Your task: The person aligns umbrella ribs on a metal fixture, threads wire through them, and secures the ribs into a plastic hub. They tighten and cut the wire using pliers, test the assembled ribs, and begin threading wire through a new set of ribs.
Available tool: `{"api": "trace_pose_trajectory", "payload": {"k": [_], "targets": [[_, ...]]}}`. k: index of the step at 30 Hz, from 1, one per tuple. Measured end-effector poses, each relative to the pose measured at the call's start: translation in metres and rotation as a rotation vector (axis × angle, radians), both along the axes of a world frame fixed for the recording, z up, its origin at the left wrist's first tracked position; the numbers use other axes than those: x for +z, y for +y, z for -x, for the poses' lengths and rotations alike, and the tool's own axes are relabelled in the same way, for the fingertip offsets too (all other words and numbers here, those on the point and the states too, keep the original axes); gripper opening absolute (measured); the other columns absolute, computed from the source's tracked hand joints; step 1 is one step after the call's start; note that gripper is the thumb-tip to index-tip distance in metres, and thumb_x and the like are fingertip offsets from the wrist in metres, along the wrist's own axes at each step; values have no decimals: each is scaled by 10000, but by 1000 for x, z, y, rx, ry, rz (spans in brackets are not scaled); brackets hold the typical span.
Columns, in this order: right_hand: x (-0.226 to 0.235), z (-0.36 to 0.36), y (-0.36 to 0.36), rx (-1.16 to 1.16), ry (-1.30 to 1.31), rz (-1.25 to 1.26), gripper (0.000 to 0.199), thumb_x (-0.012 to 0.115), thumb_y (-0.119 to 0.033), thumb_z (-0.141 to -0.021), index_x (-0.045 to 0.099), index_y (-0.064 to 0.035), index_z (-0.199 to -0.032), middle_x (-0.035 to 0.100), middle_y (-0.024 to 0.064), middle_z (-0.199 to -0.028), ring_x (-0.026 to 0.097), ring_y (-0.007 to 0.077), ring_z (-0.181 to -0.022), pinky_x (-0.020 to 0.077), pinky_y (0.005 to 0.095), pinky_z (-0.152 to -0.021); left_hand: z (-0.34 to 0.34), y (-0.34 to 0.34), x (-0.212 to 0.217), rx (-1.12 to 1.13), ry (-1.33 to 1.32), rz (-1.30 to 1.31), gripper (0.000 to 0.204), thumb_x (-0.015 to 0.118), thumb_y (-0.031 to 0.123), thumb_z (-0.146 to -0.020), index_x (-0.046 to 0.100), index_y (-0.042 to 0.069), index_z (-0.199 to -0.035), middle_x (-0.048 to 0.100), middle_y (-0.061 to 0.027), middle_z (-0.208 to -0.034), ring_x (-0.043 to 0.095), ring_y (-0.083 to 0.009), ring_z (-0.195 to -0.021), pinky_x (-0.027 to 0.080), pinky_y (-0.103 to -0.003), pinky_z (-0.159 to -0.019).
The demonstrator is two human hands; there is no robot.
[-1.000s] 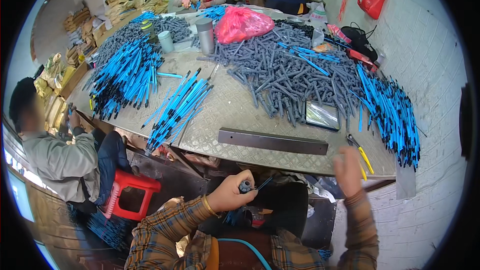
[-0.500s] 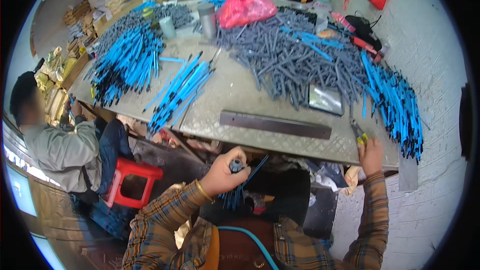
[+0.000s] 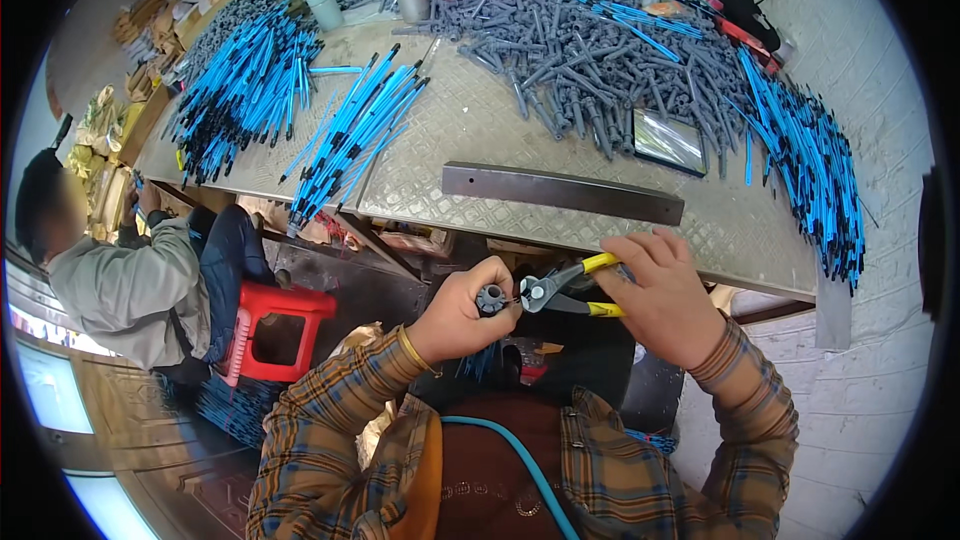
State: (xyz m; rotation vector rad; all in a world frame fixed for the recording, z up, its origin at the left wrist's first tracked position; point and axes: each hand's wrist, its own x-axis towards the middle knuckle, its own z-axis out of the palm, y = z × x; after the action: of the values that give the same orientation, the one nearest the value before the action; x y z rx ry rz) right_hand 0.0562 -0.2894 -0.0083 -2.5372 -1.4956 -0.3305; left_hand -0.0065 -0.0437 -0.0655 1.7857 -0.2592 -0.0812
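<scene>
Since half a second ago I see my right hand has come off the desk edge and swung in toward the left one, bringing the yellow-handled metal cutting pliers with it. The left hand sits much where it was, below the desk front.

The left hand is closed in a fist around a bundle of thin blue-and-black rods, with a small dark grey round cap showing at the top of the fist. The right hand is wrapped around the pliers' handles, and the dark metal head of the pliers points left, just touching or nearly touching the grey cap; I cannot tell which.

Just beyond both hands runs the patterned metal desk, with a long flat dark metal bar lying closest to the right hand's knuckles. Farther off lies a heap of grey plastic tubes.

Most of the rod bundle is hidden inside the fist and below it. Whether the pliers' head is biting anything is too small to make out.
</scene>
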Motion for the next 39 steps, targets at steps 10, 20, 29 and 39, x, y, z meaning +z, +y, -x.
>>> {"api": "trace_pose_trajectory", "payload": {"k": [10,20,29,39], "targets": [[8,0,11,-25,44,133,330,649,-97,-650,601,-95,-976,483,84,-1148,446,277,-1078,293,495,-962,-6,2,-6,21,-9,-23,209,641,49,-707,461,56,-813,472,-8,-698,425,-60,-636,382,-231,-576],[5,1,10,7,26,171,337,653,-135,-656,614,-113,-990,501,76,-1139,456,270,-1048,319,457,-928,-1,2,-2,23,-31,-21,218,646,67,-716,459,53,-826,454,-11,-650,413,-62,-616,378,-238,-557],[-6,-5,9,5,228,241,294,660,-125,-654,615,-119,-944,543,77,-1027,495,274,-928,392,396,-824,-5,9,2,-31,16,-29,221,647,73,-715,462,49,-835,470,-26,-666,450,-75,-632,390,-248,-569],[-32,-16,-3,96,918,76,191,624,-193,-780,593,-61,-915,582,78,-910,566,264,-809,462,353,-703,-11,19,-4,-177,16,-55,384,794,198,-666,496,68,-871,551,-33,-764,531,-135,-668,427,-268,-619]]}}
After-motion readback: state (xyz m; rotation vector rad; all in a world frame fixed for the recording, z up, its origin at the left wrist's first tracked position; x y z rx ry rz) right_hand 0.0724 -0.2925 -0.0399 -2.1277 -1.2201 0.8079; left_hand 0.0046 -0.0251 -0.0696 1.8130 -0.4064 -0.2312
